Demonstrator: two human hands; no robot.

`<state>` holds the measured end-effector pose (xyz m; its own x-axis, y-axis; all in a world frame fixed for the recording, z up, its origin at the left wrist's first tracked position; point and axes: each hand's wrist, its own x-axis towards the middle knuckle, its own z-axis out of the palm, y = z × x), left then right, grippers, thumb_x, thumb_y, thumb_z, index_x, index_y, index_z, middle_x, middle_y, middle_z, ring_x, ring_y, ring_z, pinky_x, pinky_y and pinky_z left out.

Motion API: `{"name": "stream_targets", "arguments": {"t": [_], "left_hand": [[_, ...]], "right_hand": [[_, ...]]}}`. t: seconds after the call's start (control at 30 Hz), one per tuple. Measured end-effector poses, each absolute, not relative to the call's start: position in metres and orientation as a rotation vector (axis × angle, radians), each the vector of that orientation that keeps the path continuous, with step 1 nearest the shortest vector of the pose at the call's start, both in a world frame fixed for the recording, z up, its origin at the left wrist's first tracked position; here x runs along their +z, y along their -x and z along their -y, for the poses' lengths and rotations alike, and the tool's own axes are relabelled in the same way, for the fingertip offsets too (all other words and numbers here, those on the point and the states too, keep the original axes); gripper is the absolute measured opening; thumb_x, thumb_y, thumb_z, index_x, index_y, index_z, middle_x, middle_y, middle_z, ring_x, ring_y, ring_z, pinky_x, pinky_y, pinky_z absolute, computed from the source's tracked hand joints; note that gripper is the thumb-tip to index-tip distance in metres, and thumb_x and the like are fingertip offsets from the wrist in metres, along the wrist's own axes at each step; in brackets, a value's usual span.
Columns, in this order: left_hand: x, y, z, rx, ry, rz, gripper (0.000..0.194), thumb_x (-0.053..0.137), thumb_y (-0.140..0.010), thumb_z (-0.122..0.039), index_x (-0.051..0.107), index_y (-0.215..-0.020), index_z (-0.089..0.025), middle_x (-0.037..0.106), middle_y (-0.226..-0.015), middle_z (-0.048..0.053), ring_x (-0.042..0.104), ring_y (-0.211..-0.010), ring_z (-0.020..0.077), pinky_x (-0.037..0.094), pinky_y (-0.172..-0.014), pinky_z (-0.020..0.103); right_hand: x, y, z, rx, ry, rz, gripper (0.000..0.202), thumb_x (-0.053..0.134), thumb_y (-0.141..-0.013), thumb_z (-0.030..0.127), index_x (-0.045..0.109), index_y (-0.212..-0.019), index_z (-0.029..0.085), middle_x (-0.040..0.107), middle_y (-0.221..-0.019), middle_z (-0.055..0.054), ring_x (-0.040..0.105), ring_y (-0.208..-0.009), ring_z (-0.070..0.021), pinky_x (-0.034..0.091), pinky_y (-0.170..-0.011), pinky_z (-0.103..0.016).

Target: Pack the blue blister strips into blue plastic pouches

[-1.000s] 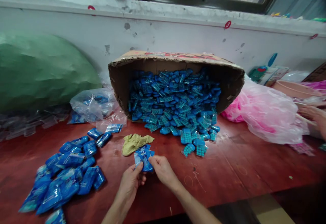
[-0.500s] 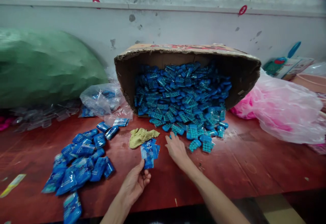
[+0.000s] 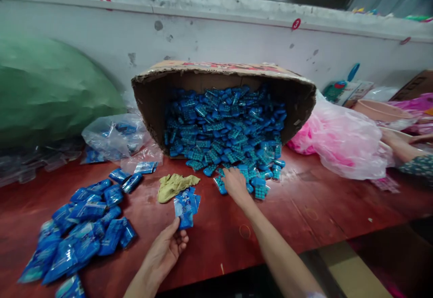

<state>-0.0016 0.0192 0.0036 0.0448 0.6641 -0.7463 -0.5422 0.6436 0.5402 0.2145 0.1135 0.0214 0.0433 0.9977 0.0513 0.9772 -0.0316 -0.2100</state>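
My left hand [image 3: 168, 246] pinches the near end of a blue packet [image 3: 186, 219], beside a few flat blue packets [image 3: 189, 200] lying against a yellow-green cloth [image 3: 176, 186]. Reaching to the front of the spilled pile, my right hand [image 3: 236, 184] has its fingers bent down on small blue packs with turquoise beads [image 3: 220, 185]; its fingertips are partly hidden, so its grip is unclear. The pile [image 3: 230, 126] fills a cardboard box [image 3: 223, 68] lying on its side. At left lies a heap of filled blue pouches [image 3: 88, 221].
A green sack [image 3: 54, 90] and a clear bag with blue packets [image 3: 115, 135] are at the left. On the right are a pink-white plastic bag [image 3: 352, 140], a pink basin [image 3: 382, 110] and another person's arm [image 3: 399, 146]. The red table's [image 3: 287, 225] front edge crosses below.
The view has turned right, bringing another person's arm into sight. My right hand has moved onto the packs at the pile's front edge. My left hand still holds its packet.
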Motion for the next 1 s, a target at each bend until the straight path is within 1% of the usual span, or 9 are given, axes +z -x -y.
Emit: {"name": "stream_targets", "arguments": {"t": [0.1,0.2,0.3,0.43,0.5,0.6,0.67,0.8,1.0], "left_hand": [[0.008,0.002,-0.018,0.936,-0.081,-1.192,0.015,0.055,-0.077,-0.024,0.052,-0.067,-0.014,0.054,-0.045,-0.001,0.054,-0.040,0.0091,0.042,-0.036,0.016],[0.010,0.003,-0.017,0.936,-0.066,-1.176,0.019,0.054,-0.077,-0.028,0.052,-0.064,-0.014,0.053,-0.044,-0.001,0.053,-0.039,0.0092,0.043,-0.036,0.017],[0.008,0.004,-0.016,0.940,-0.061,-1.159,0.019,0.055,-0.077,-0.029,0.053,-0.064,-0.014,0.054,-0.045,-0.001,0.054,-0.040,0.0093,0.043,-0.036,0.017],[0.006,0.003,-0.018,0.991,-0.067,-1.185,0.019,0.057,-0.076,-0.030,0.053,-0.066,-0.014,0.055,-0.046,0.000,0.055,-0.040,0.0097,0.044,-0.036,0.017],[0.006,0.002,-0.019,1.023,-0.071,-1.211,0.019,0.057,-0.075,-0.029,0.052,-0.066,-0.014,0.055,-0.045,0.000,0.055,-0.040,0.0098,0.043,-0.036,0.017],[0.005,0.001,-0.020,1.047,-0.085,-1.220,0.017,0.058,-0.075,-0.027,0.052,-0.067,-0.014,0.055,-0.045,0.000,0.055,-0.041,0.0101,0.043,-0.037,0.017],[0.004,0.001,-0.020,1.052,-0.098,-1.216,0.016,0.058,-0.075,-0.026,0.052,-0.067,-0.014,0.055,-0.045,0.000,0.055,-0.041,0.0102,0.043,-0.038,0.017],[0.001,0.002,-0.019,1.057,-0.110,-1.202,0.015,0.059,-0.073,-0.026,0.052,-0.067,-0.014,0.055,-0.045,-0.001,0.055,-0.041,0.0104,0.044,-0.038,0.018],[0.002,0.005,-0.017,1.077,-0.152,-1.165,0.015,0.062,-0.071,-0.026,0.053,-0.067,-0.014,0.056,-0.046,0.000,0.056,-0.042,0.0111,0.045,-0.040,0.018]], "right_hand": [[0.012,-0.211,-0.126,0.226,2.134,2.052,0.018,0.048,-0.083,0.023,0.058,-0.097,0.018,0.058,-0.095,-0.011,0.052,-0.093,-0.0232,0.038,-0.071,-0.030],[0.002,-0.209,-0.127,0.287,2.111,2.045,0.022,0.052,-0.081,0.027,0.056,-0.101,0.019,0.058,-0.096,-0.011,0.051,-0.094,-0.0240,0.038,-0.072,-0.031],[-0.001,-0.210,-0.127,0.314,2.068,2.017,0.024,0.053,-0.080,0.025,0.056,-0.103,0.018,0.058,-0.095,-0.011,0.051,-0.095,-0.0258,0.038,-0.074,-0.034],[0.007,-0.207,-0.113,0.318,1.953,1.978,0.028,0.050,-0.080,0.022,0.052,-0.108,0.017,0.057,-0.098,-0.009,0.052,-0.096,-0.0213,0.040,-0.078,-0.030],[0.012,-0.201,-0.093,0.342,1.813,1.965,0.030,0.046,-0.082,0.022,0.048,-0.113,0.019,0.054,-0.103,-0.007,0.053,-0.096,-0.0178,0.041,-0.081,-0.027],[0.018,-0.187,-0.051,0.505,1.353,1.925,0.031,0.047,-0.081,0.019,0.049,-0.112,0.022,0.053,-0.104,-0.007,0.053,-0.096,-0.0182,0.043,-0.083,-0.029],[0.020,-0.177,-0.027,0.539,1.243,1.968,0.034,0.049,-0.080,0.017,0.048,-0.114,0.022,0.051,-0.104,-0.007,0.052,-0.097,-0.0188,0.044,-0.084,-0.030],[0.022,-0.165,-0.007,0.456,1.241,2.069,0.040,0.047,-0.081,0.015,0.044,-0.120,0.023,0.052,-0.101,-0.008,0.052,-0.094,-0.0206,0.047,-0.081,-0.034],[0.021,-0.164,-0.011,0.294,1.247,2.178,0.037,0.050,-0.079,0.013,0.049,-0.114,0.023,0.053,-0.101,-0.007,0.053,-0.091,-0.0209,0.048,-0.077,-0.034]]}}
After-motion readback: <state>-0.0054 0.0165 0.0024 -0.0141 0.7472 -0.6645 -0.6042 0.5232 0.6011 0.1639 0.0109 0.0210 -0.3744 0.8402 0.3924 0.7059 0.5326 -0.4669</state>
